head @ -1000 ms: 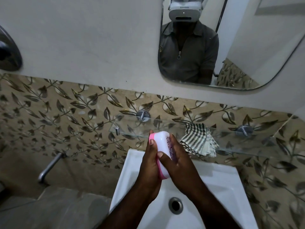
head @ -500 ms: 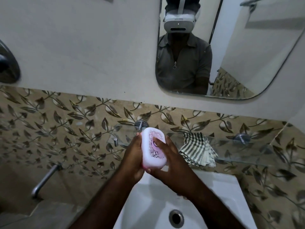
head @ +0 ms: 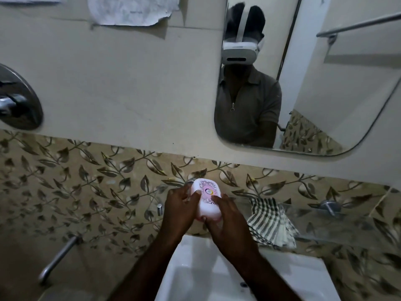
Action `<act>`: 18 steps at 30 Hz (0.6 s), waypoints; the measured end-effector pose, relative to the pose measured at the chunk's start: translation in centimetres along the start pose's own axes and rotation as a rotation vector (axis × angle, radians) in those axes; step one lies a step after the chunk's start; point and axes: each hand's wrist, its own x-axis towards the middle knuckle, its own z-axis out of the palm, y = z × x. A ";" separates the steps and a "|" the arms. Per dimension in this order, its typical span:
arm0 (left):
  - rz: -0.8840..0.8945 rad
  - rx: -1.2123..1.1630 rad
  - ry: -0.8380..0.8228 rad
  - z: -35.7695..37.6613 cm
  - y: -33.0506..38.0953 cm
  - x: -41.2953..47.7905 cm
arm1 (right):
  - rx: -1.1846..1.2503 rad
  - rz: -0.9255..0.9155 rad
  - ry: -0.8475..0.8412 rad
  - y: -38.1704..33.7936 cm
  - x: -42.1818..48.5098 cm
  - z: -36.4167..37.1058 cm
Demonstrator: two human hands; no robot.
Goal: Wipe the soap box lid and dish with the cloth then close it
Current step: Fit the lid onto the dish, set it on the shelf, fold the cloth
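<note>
White ceramic basin below, clear glass shelf behind.
Beside the striped folded cloth on that shelf, the white-and-pink oval plastic soap box is gripped above the basin by left hand and right hand.

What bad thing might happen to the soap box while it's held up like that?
The soap box is up in the air between the left hand and right hand, above the sink. If the fingers slip, it might drop in and pop open. The cloth lies on the glass shelf, partly over its edge. Reaching for it leaves one hand holding the box, and a tug might drop the cloth.
</note>
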 end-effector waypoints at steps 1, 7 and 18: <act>0.019 0.088 0.017 -0.2 -0.5 0.2 | -0.001 0.032 0.022 0.1 0.1 0.2; 0.076 0.231 -0.032 -0.4 -1.6 0.0 | -0.093 0.034 0.092 -1.2 0.1 1.8; 0.158 0.195 -0.005 -0.4 -2.5 0.0 | -0.196 0.028 0.148 -1.2 0.5 2.4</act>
